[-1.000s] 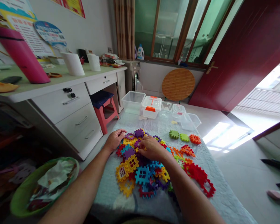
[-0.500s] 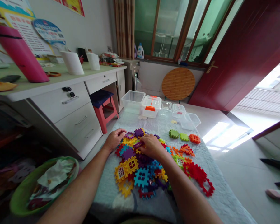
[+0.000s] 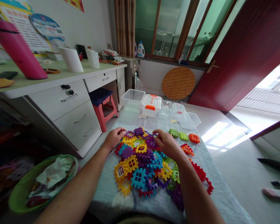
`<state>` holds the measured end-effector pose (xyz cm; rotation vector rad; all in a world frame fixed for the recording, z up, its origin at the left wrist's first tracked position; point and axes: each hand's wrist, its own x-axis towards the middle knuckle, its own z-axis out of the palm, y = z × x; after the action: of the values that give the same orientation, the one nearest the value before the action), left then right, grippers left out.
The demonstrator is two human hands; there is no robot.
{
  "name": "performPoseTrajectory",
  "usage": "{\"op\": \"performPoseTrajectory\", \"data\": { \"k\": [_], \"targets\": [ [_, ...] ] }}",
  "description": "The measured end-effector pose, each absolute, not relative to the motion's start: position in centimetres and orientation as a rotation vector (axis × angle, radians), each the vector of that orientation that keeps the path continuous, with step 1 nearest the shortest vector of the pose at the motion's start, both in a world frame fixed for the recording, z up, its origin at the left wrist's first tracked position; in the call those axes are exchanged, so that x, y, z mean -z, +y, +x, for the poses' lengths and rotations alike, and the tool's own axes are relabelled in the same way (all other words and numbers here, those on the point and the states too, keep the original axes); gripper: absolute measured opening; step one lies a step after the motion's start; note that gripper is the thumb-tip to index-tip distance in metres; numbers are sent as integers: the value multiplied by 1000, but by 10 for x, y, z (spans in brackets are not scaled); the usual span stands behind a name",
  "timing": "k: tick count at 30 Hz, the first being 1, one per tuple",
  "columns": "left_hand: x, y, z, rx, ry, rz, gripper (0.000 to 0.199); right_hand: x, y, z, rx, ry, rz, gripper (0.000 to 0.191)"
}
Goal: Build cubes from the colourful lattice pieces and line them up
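Observation:
Colourful notched plastic pieces lie in a heap on the cloth-covered table (image 3: 121, 202), among them a blue window piece (image 3: 138, 178) and a yellow window piece (image 3: 131, 164). My left hand (image 3: 114, 138) rests at the heap's upper left edge, thumb and fingers closed together; what is between them, if anything, is too small to name. Over the upper right of the heap is my right hand (image 3: 166, 142), its fingers bent apart, beside a purple piece (image 3: 151, 142). Its lower fingers are hidden, so a held piece cannot be made out.
Two green pieces (image 3: 174, 133) and an orange piece (image 3: 194, 138) lie right of my right hand. Red pieces (image 3: 198, 172) are by my right forearm. Clear plastic boxes (image 3: 133, 100) stand at the table's far end. A green basket (image 3: 17, 199) is at the lower left.
My right hand has moved right from the heap's middle to its upper right side, and its fingers have spread. Yellow and green pieces it covered now show. My left hand has barely moved.

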<state>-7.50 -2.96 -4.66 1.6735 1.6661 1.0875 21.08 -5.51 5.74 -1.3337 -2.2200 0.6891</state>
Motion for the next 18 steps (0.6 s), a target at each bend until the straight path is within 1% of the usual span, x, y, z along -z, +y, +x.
{"op": "performPoseTrajectory", "data": {
  "k": [3,6,8,10,14,16,18],
  "targets": [
    [47,-29,-76,-1078,1680,1681,32,-49,-57,217,-680,-2298,-1402,20],
    [49,-29,-76,-1090,1678,1676,32,-43,-62,215,-452,-2363,-1481,17],
    [51,-29,-76,-1098,1669,1677,32,-43,-68,211,-327,-2408,-1459,15],
    [52,-29,-76,-1096,1667,1682,32,-44,-76,206,-344,-2510,-1350,14],
    [52,-28,-77,-1093,1673,1685,33,-44,-86,197,-444,-2686,-1186,22],
    [52,-28,-77,-1090,1671,1690,33,-41,-83,193,-426,-2705,-1199,19],
    [53,-28,-78,-1090,1665,1692,33,-37,-75,191,-402,-2698,-1201,11]
  ]
}}
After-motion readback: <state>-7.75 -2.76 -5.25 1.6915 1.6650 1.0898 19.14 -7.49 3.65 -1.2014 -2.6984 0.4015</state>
